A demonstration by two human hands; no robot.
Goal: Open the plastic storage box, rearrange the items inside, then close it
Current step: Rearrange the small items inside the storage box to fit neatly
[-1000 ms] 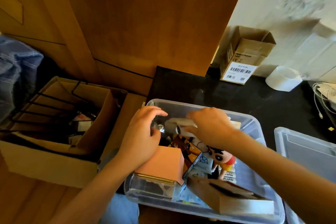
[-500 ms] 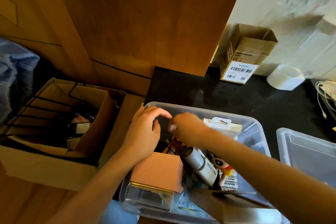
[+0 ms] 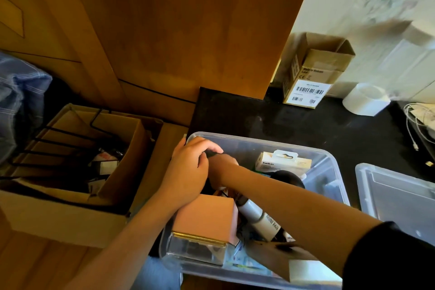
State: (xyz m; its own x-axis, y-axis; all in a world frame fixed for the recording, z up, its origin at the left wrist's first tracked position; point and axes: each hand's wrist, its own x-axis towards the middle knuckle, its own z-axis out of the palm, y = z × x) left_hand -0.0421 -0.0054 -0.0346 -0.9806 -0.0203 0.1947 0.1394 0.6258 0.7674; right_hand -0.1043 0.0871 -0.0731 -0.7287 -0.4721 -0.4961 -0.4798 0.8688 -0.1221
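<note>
Fig.: clear plastic storage box [image 3: 329,165], lid off, on black worktop [image 3: 270,120]. I see both hands at its far-left inner corner: left hand [image 3: 188,169] curled w/ fingers over a dark item there, right hand [image 3: 222,168] beside it, touching; its grip hidden, can't tell. Below the hands: pink box [image 3: 204,216], mini fan [image 3: 261,221]. Belkin pack [image 3: 282,162] to the right. Lid [image 3: 397,198] right of box.

Your hands crowd the storage box's [image 3: 334,172] far-left corner: left hand [image 3: 188,172] over the rim, right hand [image 3: 222,167] beside it, reaching down. Pink box [image 3: 207,216] blocks the near-left side, mini fan [image 3: 261,219] lies across the middle, Belkin pack [image 3: 282,162] stands at the back wall. Open room: far-right corner, by the lid [image 3: 397,198] on the counter.
</note>
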